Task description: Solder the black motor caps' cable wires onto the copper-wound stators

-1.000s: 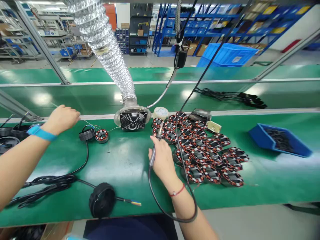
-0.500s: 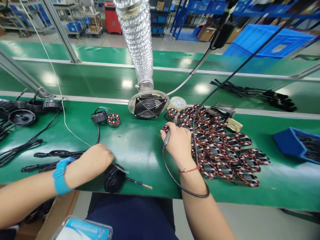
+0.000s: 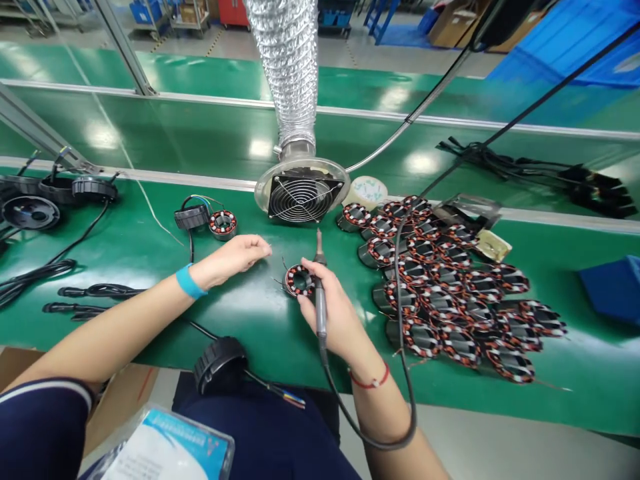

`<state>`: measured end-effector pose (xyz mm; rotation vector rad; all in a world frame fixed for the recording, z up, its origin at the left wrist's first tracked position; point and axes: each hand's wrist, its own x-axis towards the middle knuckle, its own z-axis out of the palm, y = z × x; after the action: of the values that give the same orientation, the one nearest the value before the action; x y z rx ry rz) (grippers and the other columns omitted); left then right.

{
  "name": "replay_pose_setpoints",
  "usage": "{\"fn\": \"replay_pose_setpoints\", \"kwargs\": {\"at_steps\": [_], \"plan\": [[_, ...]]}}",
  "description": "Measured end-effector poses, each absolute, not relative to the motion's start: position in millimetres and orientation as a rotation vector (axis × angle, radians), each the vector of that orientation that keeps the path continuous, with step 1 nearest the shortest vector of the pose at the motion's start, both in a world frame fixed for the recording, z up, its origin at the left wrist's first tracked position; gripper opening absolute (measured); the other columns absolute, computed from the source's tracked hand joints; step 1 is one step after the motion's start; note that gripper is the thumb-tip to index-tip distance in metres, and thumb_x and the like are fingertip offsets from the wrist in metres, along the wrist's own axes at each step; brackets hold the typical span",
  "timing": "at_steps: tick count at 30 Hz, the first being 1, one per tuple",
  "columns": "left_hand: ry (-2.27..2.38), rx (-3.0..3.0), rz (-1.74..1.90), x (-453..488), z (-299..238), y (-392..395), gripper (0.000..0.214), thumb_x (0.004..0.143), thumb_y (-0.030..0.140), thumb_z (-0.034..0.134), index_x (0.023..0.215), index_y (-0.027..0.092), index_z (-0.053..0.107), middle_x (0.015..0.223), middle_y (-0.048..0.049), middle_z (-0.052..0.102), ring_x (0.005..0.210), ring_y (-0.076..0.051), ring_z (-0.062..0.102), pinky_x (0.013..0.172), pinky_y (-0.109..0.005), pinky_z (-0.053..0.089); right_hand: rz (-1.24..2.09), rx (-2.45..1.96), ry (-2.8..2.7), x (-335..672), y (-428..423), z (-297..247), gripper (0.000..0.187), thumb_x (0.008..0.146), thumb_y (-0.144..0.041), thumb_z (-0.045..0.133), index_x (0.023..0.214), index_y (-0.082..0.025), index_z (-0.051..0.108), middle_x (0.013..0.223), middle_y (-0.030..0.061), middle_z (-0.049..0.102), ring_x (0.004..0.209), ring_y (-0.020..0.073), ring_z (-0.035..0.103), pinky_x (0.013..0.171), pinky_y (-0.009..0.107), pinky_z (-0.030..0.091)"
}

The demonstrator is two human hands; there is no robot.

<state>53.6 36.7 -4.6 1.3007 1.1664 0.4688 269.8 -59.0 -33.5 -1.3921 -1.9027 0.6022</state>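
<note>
My right hand [image 3: 335,310] pinches a wire-wound ring [image 3: 291,281] between thumb and forefinger while also holding the soldering iron [image 3: 321,300], so I'd keep that pinch light and the tip [image 3: 319,238] aimed toward the top of the frame, clear of fingers. The ring sits near the frame's centre, just left of the iron. My left hand [image 3: 235,257], apart to its upper left, has its fingertips pressed together; I cannot tell on what.
</note>
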Motion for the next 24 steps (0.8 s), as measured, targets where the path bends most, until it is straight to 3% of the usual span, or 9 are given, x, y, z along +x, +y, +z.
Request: {"fn": "replay_pose_setpoints", "kwargs": {"at_steps": [3,7,12,16,24], "plan": [[1.165,1.404,0.478,70.0,-5.2,44.3,0.025,0.083,0.04,0.059,0.083,0.015,0.063,0.058,0.0052,0.046,0.052,-0.009,0.035,0.053,-0.024,0.03,0.561,-1.352,-1.935,264.7,-61.7,-39.2,0.057,0.088,-0.02,0.056,0.142,-0.024,0.038,0.138,0.0149,0.057,0.132,0.0299,0.051,0.107,0.056,0.046],[1.129,1.674,0.332,76.8,-4.4,51.9,0.028,0.082,0.036,0.057,0.066,0.014,0.063,0.064,-0.0003,0.058,0.063,-0.012,0.047,0.06,-0.025,0.036,0.532,-1.288,-1.95,265.3,-63.3,-44.7,0.057,0.09,-0.019,0.056,0.144,-0.025,0.036,0.142,0.0145,0.054,0.134,0.0289,0.049,0.108,0.056,0.045],[1.037,1.479,0.0,59.9,2.1,54.1,0.028,0.08,0.038,0.059,0.074,0.013,0.067,0.059,0.0028,0.05,0.05,-0.008,0.035,0.049,-0.023,0.024,0.567,-1.27,-1.947,268.8,-62.5,-47.7,0.063,0.088,-0.019,0.06,0.145,-0.024,0.034,0.145,0.0161,0.051,0.135,0.0302,0.047,0.108,0.057,0.045],[0.928,1.31,-0.007,58.4,0.8,52.9,0.036,0.079,0.048,0.065,0.081,0.012,0.068,0.06,0.0035,0.048,0.048,-0.006,0.029,0.047,-0.023,0.016,0.642,-1.273,-1.953,269.7,-60.2,-51.0,0.065,0.089,-0.018,0.061,0.147,-0.023,0.031,0.149,0.0187,0.045,0.137,0.0303,0.046,0.11,0.056,0.044],[0.887,1.491,0.19,73.7,3.8,44.0,0.038,0.088,0.05,0.056,0.086,0.012,0.063,0.07,0.0017,0.053,0.062,-0.01,0.042,0.059,-0.022,0.032,0.612,-1.29,-1.916,272.3,-58.1,-56.3,0.066,0.088,-0.022,0.067,0.146,-0.026,0.034,0.142,0.0164,0.053,0.132,0.0304,0.051,0.107,0.055,0.048]]}}
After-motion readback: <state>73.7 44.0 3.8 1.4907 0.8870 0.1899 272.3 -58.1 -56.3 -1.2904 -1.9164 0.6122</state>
